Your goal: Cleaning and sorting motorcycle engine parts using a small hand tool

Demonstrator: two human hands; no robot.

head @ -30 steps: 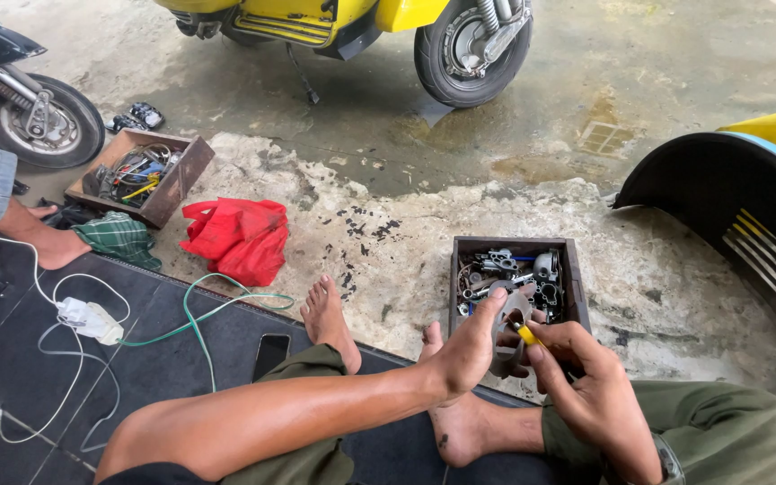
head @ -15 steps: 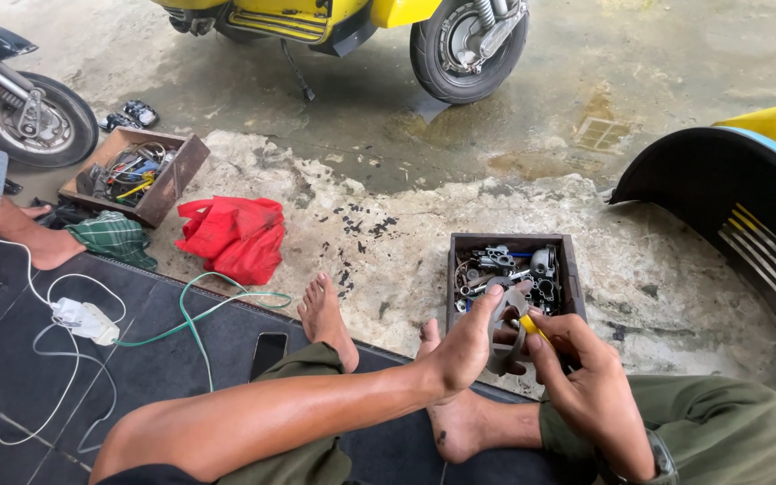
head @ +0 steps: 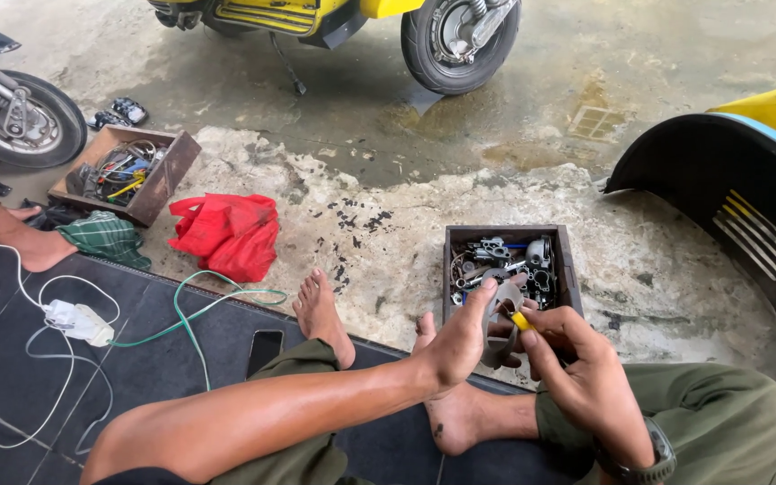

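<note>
Left hand gripped a grey, stiff-looking part; right hand pinched a small yellow-handled tool. Light, probably greasy; best held by rim.

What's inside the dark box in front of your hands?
The dark box holds a jumble of grey metal parts. Its near end is covered by the left hand and right hand, so anything there and underneath the pile is hidden.

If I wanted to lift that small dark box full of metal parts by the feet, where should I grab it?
Probably by the two long side walls of the box of parts, coming straight down from above. The rim is bare there, while the near end is covered by the left hand and right hand. The inside is packed with loose metal pieces.
</note>
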